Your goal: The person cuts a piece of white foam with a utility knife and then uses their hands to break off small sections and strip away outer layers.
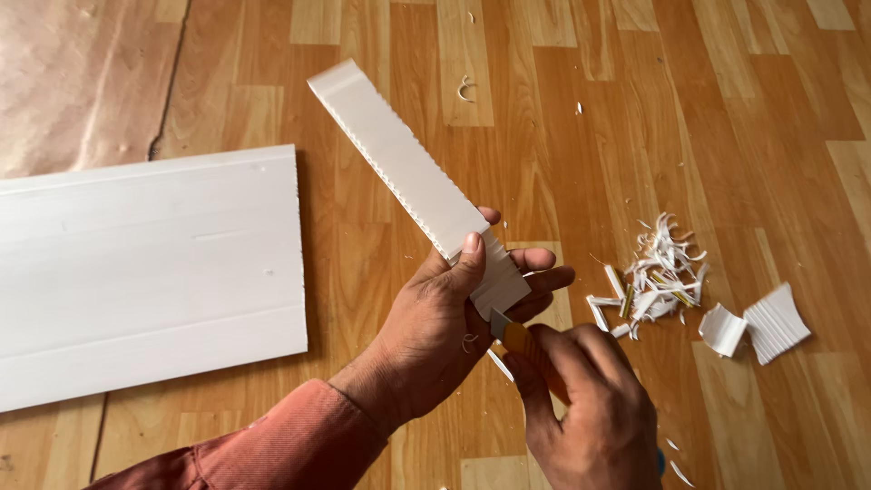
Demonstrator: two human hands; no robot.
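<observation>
Above floor, left hand (454, 313) gripping white strip (413, 177), right hand (585, 413) below

A big panel (145, 272) lies on the floor (726, 109) at the left edge. Scraps (658, 277) lie right of the hands, with two bits (758, 327) further right.

No packages, labels, signs or screens in view, nothing printed or written anywhere in the frame, nothing boxed, wrapped or bagged, no display of any kind on show
</observation>
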